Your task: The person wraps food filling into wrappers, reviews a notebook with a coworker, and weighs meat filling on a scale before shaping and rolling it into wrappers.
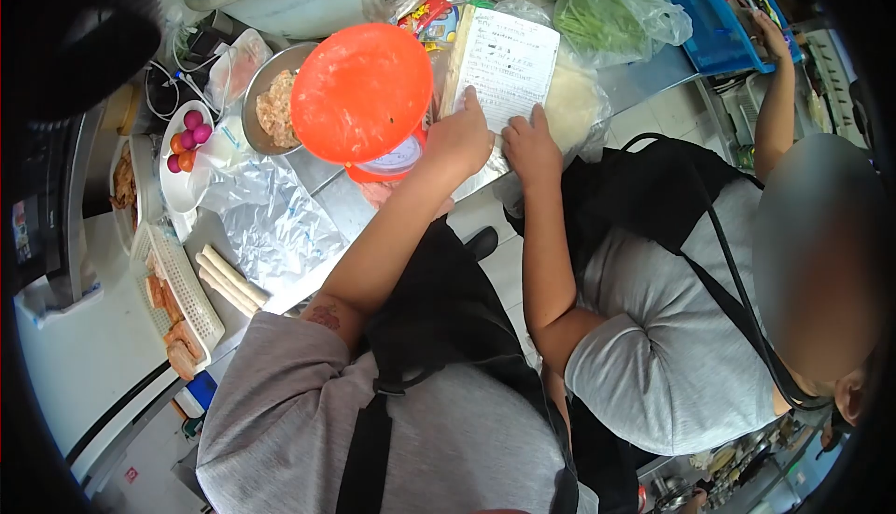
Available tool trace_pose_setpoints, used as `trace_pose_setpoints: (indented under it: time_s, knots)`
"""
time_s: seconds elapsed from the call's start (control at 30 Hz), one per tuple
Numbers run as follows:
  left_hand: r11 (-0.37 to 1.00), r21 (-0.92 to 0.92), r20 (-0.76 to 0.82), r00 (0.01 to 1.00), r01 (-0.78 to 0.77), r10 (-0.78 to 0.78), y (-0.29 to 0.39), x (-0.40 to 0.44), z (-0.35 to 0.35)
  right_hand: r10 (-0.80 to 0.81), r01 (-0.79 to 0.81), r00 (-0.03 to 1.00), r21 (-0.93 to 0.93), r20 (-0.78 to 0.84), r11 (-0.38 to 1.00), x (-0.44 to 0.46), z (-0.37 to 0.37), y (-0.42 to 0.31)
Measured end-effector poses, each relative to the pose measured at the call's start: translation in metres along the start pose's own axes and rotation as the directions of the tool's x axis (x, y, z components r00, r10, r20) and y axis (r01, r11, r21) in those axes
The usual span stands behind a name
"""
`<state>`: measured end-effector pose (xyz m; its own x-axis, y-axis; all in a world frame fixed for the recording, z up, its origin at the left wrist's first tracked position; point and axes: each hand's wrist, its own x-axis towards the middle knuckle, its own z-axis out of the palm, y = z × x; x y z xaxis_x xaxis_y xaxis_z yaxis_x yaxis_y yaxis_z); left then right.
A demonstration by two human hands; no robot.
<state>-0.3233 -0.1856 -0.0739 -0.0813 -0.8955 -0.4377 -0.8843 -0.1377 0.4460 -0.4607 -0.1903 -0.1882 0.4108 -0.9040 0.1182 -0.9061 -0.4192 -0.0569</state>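
Observation:
My left hand (pixel 459 140) reaches over the lower left of a handwritten notebook page (pixel 509 56), index finger stretched onto the paper, the other fingers curled; it holds nothing that I can see. Beside it, a co-worker's hand rests on the page's lower edge. Left of my hand stands a scale with an orange-red pan (pixel 362 92), its dial (pixel 392 157) partly covered. A small bit of skin shows under my left forearm, too hidden to assign. My right hand is not visible.
Left of the scale are a metal bowl of raw meat (pixel 277 111), a white dish with coloured balls (pixel 177 184), plastic wrap (pixel 271 225) and a basket (pixel 191 295). Bagged greens (pixel 597 19) lie behind the notebook. The co-worker (pixel 672 327) stands close on the right, other hand at a blue bin (pixel 695 19).

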Motion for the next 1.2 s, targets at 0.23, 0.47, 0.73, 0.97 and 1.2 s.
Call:
trace_pose_setpoints:
  time_s: [0.23, 0.47, 0.73, 0.97, 1.2]
  knots:
    - [1.0, -0.018, -0.072, 0.997, -0.022, 0.021, -0.01, 0.002, 0.009, -0.058, 0.059, 0.998, -0.053, 0.016, 0.997, 0.006, -0.005, 0.0]
    - [0.999, -0.041, -0.079, 0.997, -0.031, 0.028, -0.01, -0.003, 0.005, -0.137, 0.14, 0.99, -0.12, 0.036, 0.983, 0.015, -0.015, -0.001]
    - [0.998, -0.05, -0.086, 0.995, -0.045, 0.041, -0.012, -0.002, 0.006, -0.235, 0.245, 0.969, -0.185, 0.072, 0.952, 0.026, -0.03, -0.001]
    - [0.997, -0.066, -0.054, 0.998, -0.039, 0.035, -0.01, -0.004, 0.003, -0.357, 0.38, 0.924, -0.26, 0.133, 0.887, 0.045, -0.041, -0.005]
    - [0.991, -0.135, -0.075, 0.997, -0.001, -0.009, -0.015, 0.002, 0.007, -0.432, 0.45, 0.893, -0.229, 0.127, 0.863, 0.084, -0.036, -0.019]
